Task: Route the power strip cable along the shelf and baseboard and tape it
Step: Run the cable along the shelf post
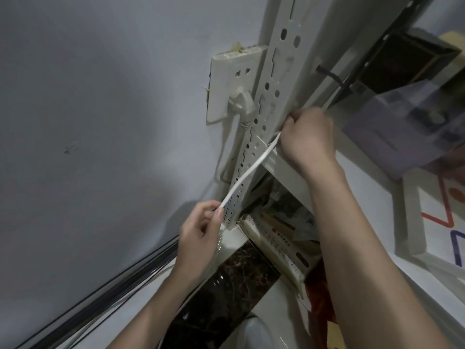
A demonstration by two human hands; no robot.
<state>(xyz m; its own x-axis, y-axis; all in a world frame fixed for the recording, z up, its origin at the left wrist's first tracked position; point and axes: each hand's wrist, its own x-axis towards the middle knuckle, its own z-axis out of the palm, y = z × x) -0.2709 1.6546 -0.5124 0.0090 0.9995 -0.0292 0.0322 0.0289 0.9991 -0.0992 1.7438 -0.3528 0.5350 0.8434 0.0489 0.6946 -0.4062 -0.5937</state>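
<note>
1. Head view, the main relation: the white cable point(251, 172) runs as one tight diagonal line between the two hands. Its long axis goes from the left fingertips up and to the right, toward the right hand's knuckles. It crosses the front of the perforated shelf post point(268, 94); I cannot tell whether it touches the post.
2. The left hand point(198, 230) is the lower one and nearer to the camera. Its thumb and forefinger pinch the low end of the stretched part, and the other fingers are loosely curled under it.
3. The right hand point(309, 137) is higher, at the post's right edge. Its fingers are curled into a fist. The cable enters this fist from the lower left, so I judge that it grips the cable there.
4. To the left of the right fingers, a plug point(241, 102) sits in the wall socket plate point(226, 79).
5. No tape is visible. I judge that the next move must bring the cable flat along the post.
</note>
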